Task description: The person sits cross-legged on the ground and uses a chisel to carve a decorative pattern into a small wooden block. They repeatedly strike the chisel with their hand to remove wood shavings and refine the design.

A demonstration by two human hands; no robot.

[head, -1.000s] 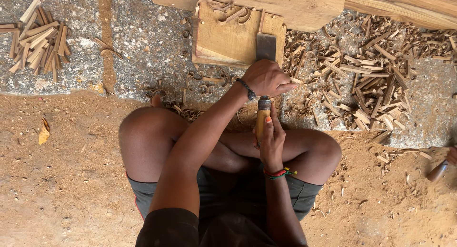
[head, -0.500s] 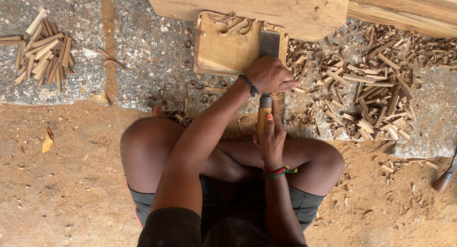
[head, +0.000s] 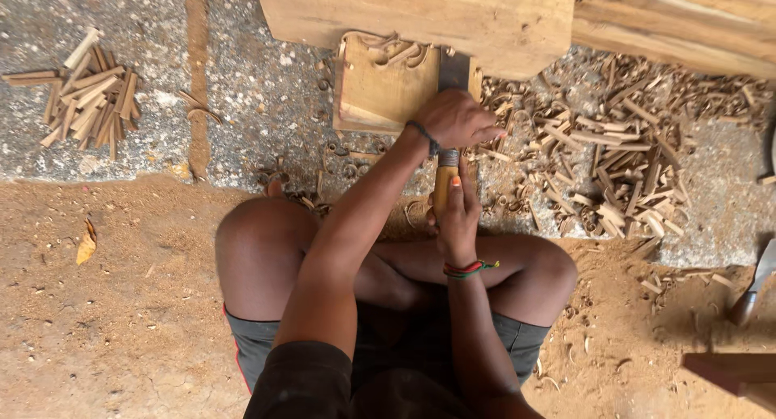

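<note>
The left hand presses closed over the chisel blade at the wooden block; just below, the right hand wraps its handle.

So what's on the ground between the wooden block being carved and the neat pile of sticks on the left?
In the head view, mostly bare grey gritty ground, crossed by a brown strip.

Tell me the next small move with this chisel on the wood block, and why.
Probably a short push forward: the left hand presses the wide flat chisel blade onto the pale carved wood block, the right hand grips the yellow wooden handle, and curled shavings show the cut is underway.
</note>
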